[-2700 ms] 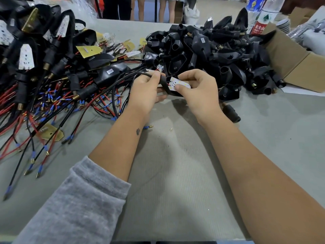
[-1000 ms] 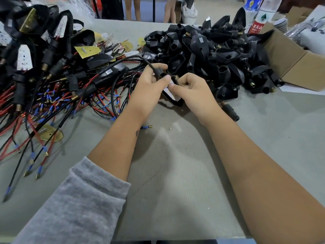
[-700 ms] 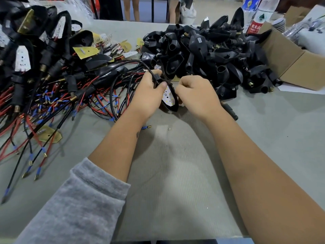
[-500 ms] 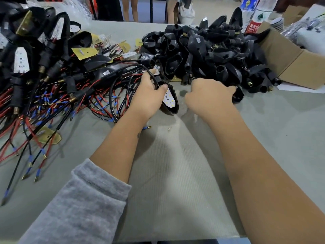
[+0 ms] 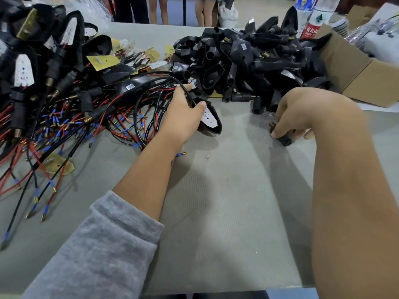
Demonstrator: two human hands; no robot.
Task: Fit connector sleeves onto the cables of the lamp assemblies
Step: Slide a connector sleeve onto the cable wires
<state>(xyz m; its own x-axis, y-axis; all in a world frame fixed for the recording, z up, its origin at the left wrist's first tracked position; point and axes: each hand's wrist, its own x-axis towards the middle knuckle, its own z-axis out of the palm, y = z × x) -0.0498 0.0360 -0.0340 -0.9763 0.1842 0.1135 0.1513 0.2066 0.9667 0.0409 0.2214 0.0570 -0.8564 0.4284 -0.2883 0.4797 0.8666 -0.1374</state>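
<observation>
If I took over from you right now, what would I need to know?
Left hand: grips the black pointed lamp housing with its white LED board, cable looped behind it.
Right hand: fingers pinch a small black connector sleeve with a brass threaded end, just above the grey table.
Spare black parts are piled ahead; the wired lamps with red and black cables lie to the left.
Done: lamp and sleeve are both in hand.
Left: slide the sleeve onto this lamp's cable, then carry on with the other lamps.

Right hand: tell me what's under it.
Under the right hand a black connector sleeve with a brass end shows, pinched by the fingers, over the grey table. Its middle is covered.
</observation>
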